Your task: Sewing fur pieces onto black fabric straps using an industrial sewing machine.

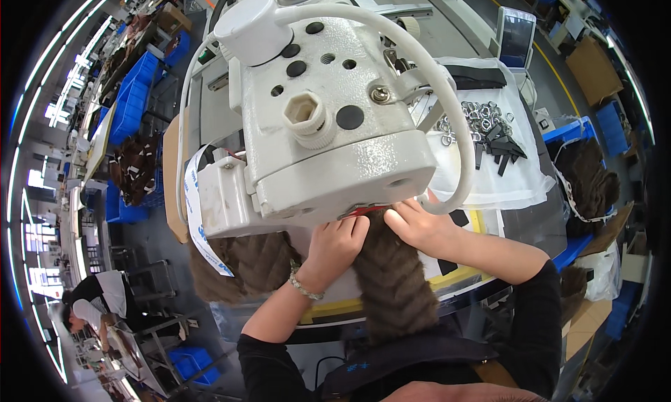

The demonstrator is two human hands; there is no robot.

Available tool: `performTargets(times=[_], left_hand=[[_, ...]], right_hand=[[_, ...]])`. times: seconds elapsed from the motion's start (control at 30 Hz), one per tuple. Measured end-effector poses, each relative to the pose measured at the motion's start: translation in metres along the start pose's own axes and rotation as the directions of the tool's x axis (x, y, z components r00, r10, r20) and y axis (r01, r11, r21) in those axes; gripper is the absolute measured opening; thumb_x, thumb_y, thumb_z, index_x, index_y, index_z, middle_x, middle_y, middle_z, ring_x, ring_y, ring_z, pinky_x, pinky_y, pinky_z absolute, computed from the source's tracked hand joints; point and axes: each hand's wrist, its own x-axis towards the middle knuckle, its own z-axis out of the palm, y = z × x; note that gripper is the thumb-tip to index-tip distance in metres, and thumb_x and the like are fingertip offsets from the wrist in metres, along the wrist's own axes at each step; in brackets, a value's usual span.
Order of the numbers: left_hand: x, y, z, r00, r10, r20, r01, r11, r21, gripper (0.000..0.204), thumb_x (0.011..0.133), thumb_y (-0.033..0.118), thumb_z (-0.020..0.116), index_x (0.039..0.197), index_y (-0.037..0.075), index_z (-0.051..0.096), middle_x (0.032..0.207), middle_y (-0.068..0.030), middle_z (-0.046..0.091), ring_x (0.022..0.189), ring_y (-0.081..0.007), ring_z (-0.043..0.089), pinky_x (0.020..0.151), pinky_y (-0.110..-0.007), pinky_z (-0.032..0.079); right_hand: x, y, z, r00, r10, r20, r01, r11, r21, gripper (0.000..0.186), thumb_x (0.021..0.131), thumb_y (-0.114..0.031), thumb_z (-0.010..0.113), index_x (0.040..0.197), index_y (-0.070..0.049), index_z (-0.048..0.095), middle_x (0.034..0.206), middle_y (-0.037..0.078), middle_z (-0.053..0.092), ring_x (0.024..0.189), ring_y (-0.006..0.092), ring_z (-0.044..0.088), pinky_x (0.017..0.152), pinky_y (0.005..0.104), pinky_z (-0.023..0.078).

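Nearest: dark apron (pixel 412 365) at bottom edge, fur strip (pixel 395 283) running from it up over the table (pixel 342 288), far end under the machine (pixel 328 150) head btwn both hands. Strip's brown, w/ chevron-like ridges.

L hand (pixel 337 245) at strip's L edge, fingers curled in, knuckles up, tips tucked under the head; can't tell if they pinch the fur. Braided bracelet (pixel 305 284) on L wrist. R hand (pixel 421 227) at strip's R edge, fingers bent & close together, tips partly hidden by the head; can't tell how firm the hold is, if any. Small red part (pixel 367 210) shows on the head's lower edge, just above strip.

More brown fur (pixel 255 262) left of L hand, partly under the machine. Yellow tape (pixel 454 280) along table edge.

Beyond R hand: white sheet (pixel 517 182) w/ metal rings (pixel 482 113) & short black strips (pixel 504 149). Screen (pixel 516 40) past that. Far R, fur in a lined bin (pixel 587 175). Far L: blue bins (pixel 134 98), co-worker (pixel 101 300) bent over a bench.
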Motion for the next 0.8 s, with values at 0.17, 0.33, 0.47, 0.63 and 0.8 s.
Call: performTargets(times=[0.17, 0.33, 0.47, 0.63, 0.8], left_hand=[[0.0004, -0.0001, -0.0031, 1.000, 0.006, -0.019, -0.006, 1.000, -0.010, 0.006, 0.077, 0.008, 0.059, 0.079, 0.007, 0.053, 0.096, -0.0102, 0.063, 0.090, -0.0230, 0.060, 0.085, -0.037, 0.044], [-0.0005, -0.0012, -0.0021, 1.000, 0.008, -0.008, -0.009, 0.999, -0.031, 0.005, 0.078, 0.007, 0.058, 0.080, 0.006, 0.053, 0.098, -0.0108, 0.063, 0.091, -0.0243, 0.060, 0.087, -0.038, 0.044], [-0.0008, -0.0015, -0.0021, 1.000, -0.004, 0.025, 0.005, 0.999, -0.045, 0.005, 0.078, 0.008, 0.058, 0.080, 0.006, 0.054, 0.100, -0.0112, 0.064, 0.094, -0.0249, 0.060, 0.088, -0.038, 0.044], [-0.0011, -0.0020, -0.0017, 1.000, 0.009, 0.011, -0.008, 0.998, -0.057, 0.005, 0.079, 0.008, 0.058, 0.083, 0.005, 0.057, 0.103, -0.0124, 0.065, 0.099, -0.0251, 0.061, 0.091, -0.038, 0.044], [-0.0029, -0.0013, -0.0041, 0.999, 0.000, 0.048, 0.003, 0.999, -0.052, 0.010, 0.080, 0.008, 0.057, 0.088, 0.004, 0.059, 0.103, -0.0119, 0.065, 0.099, -0.0250, 0.061, 0.092, -0.038, 0.044]], right_hand=[[-0.0039, -0.0015, 0.0028, 1.000, 0.017, 0.020, -0.018, 1.000, 0.024, 0.015, 0.067, -0.007, 0.063, 0.074, -0.010, 0.050, 0.058, 0.002, 0.042, 0.061, 0.0194, 0.049, 0.065, 0.0316, 0.037], [-0.0029, -0.0007, 0.0009, 0.999, 0.014, 0.034, -0.017, 0.997, 0.072, 0.013, 0.068, -0.009, 0.064, 0.080, -0.008, 0.057, 0.063, 0.002, 0.047, 0.065, 0.0192, 0.051, 0.065, 0.0319, 0.037], [-0.0028, 0.0002, 0.0017, 1.000, -0.008, 0.023, 0.007, 0.997, 0.072, 0.013, 0.070, -0.010, 0.065, 0.081, -0.008, 0.060, 0.067, 0.002, 0.050, 0.068, 0.0184, 0.052, 0.065, 0.0320, 0.037], [-0.0018, 0.0004, -0.0025, 0.998, -0.034, 0.051, 0.033, 0.999, 0.021, 0.011, 0.070, -0.011, 0.064, 0.078, -0.008, 0.057, 0.067, 0.001, 0.049, 0.067, 0.0173, 0.052, 0.064, 0.0319, 0.037], [-0.0001, 0.0025, -0.0041, 0.996, -0.072, 0.049, 0.073, 0.997, -0.018, 0.012, 0.066, -0.011, 0.061, 0.074, -0.008, 0.053, 0.066, 0.001, 0.049, 0.067, 0.0169, 0.052, 0.063, 0.0316, 0.036]])
